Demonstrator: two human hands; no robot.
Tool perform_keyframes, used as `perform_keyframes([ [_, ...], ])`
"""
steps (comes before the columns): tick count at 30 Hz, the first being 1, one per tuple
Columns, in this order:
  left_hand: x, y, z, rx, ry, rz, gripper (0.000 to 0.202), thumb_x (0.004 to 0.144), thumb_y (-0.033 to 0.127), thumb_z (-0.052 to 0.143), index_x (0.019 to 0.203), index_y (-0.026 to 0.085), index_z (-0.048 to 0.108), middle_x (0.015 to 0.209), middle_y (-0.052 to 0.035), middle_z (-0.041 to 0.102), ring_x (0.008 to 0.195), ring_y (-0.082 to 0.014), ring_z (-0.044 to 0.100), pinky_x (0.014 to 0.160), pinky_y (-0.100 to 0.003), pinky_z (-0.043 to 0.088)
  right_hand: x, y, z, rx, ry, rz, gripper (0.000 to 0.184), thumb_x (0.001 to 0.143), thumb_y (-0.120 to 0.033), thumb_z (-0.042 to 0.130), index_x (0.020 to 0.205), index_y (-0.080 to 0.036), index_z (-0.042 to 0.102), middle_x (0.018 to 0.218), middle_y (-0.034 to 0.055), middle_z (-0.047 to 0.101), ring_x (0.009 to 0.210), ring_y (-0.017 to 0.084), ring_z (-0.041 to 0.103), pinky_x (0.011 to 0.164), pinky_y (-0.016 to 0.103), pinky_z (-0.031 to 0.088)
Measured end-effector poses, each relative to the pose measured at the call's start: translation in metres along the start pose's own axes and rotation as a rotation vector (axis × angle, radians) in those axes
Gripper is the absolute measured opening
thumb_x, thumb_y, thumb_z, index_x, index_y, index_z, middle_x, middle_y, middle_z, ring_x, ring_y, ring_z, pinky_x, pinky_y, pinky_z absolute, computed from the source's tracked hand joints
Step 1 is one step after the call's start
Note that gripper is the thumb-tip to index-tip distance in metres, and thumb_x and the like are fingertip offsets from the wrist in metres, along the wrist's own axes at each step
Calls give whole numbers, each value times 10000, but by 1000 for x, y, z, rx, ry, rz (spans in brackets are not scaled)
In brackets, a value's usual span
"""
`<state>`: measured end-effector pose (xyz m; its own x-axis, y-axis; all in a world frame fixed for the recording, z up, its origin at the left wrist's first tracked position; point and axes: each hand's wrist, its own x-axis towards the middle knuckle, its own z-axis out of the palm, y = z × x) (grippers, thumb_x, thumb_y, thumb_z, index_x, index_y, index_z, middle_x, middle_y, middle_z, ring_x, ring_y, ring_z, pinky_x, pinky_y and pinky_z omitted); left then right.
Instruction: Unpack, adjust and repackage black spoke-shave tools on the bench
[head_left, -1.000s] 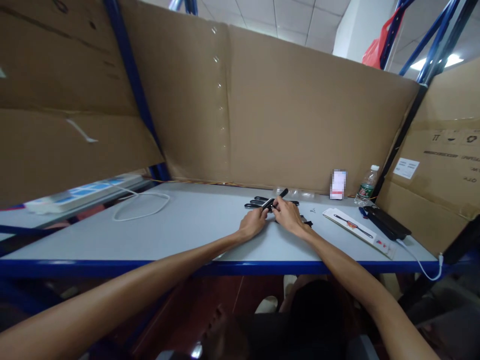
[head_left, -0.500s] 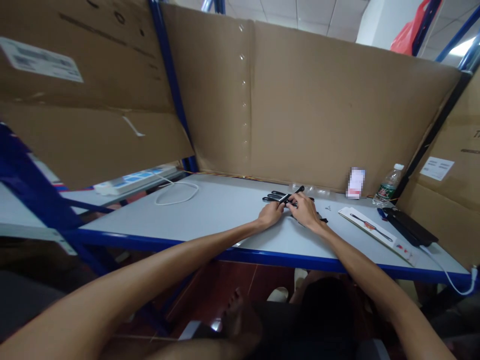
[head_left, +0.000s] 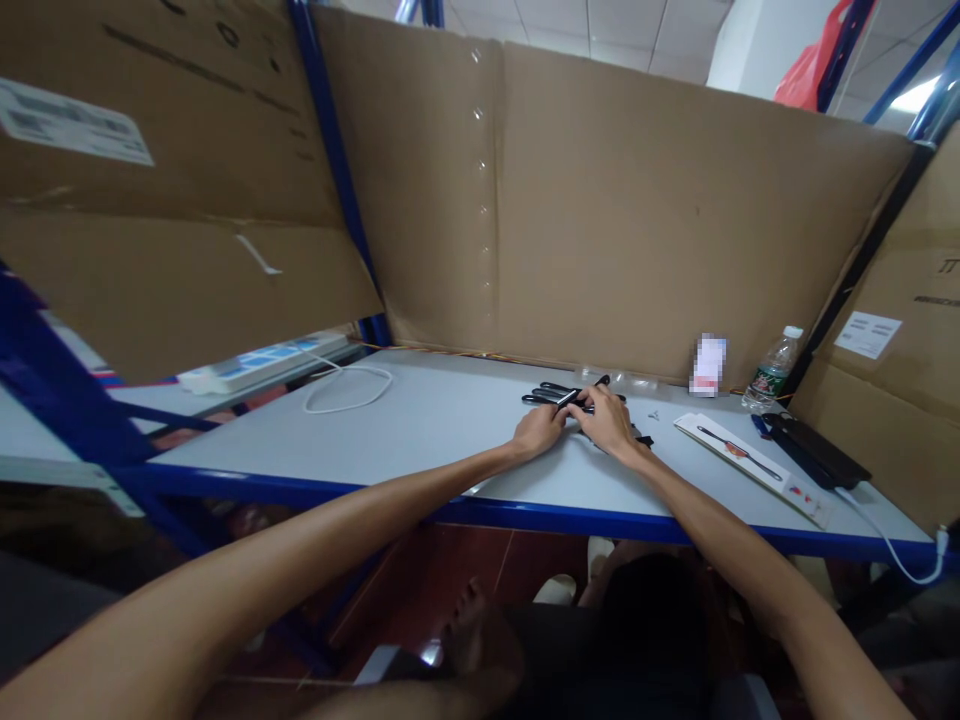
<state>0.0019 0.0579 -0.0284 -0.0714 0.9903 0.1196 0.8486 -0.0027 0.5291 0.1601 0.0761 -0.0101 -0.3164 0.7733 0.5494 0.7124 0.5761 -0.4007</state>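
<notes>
Both my hands meet over the grey tabletop (head_left: pixel 435 430), closed around one long, slim black piece with a shiny face (head_left: pixel 568 398). My left hand (head_left: pixel 538 430) grips its lower end. My right hand (head_left: pixel 609 422) pinches it with bent fingers just beside the left, and the black tip sticks out above the right fingers. Several similar black pieces with looped ends (head_left: pixel 534 399) lie behind and left of the hands. Another black bit (head_left: pixel 645 440) shows by my right wrist, mostly covered. What exactly the pieces are I cannot make out.
Right of my hands lie tiny dark parts (head_left: pixel 654 415), a long printed package (head_left: pixel 739 460) and a black case (head_left: pixel 821 455) with a white cable. A bottle (head_left: pixel 771 375) stands behind. Clear plastic (head_left: pixel 637 384) lies by the cardboard wall (head_left: pixel 600 200). A white cord (head_left: pixel 349 405) loops at left.
The camera view has shifted slightly. Both hands keep their grip on the black piece, with hardly any movement of the fingers.
</notes>
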Motion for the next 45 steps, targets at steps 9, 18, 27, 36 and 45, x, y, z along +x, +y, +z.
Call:
perform_keyframes([
  [9,-2,2,0,41,-15,-6,412,1034,401,387,1051,178,733,1092,-142,757,1014,-282,697,777,-295,454,-1,3,4,32,-23,-99,213,828,-83,565,930,-227,685,1006,31,698,881,189,635,785,283,457],
  [18,0,3,-1,-2,-2,-28,411,1027,400,403,1032,166,741,1062,-150,756,1001,-290,697,777,-304,458,-2,9,2,28,-12,-134,271,832,-63,522,870,-225,737,1076,55,657,875,191,632,812,308,478],
  [27,-1,2,-1,-54,2,3,421,1026,391,396,1001,161,748,947,-132,755,918,-280,698,768,-310,456,-1,4,-7,82,54,-55,207,916,-298,578,1062,-209,694,1053,84,665,858,211,623,805,338,490],
  [36,0,3,-1,-29,-22,-35,430,1035,414,388,994,171,741,1012,-116,761,975,-275,699,776,-299,462,20,9,-33,906,27,268,616,951,-717,381,609,-224,518,544,10,522,449,125,420,433,257,284],
  [45,-5,4,-4,19,-13,1,417,1038,392,390,1017,170,743,1016,-121,758,971,-277,696,784,-303,450,8,19,-23,168,-104,-224,185,809,-183,697,984,-210,746,791,-11,672,671,137,544,659,248,385],
])
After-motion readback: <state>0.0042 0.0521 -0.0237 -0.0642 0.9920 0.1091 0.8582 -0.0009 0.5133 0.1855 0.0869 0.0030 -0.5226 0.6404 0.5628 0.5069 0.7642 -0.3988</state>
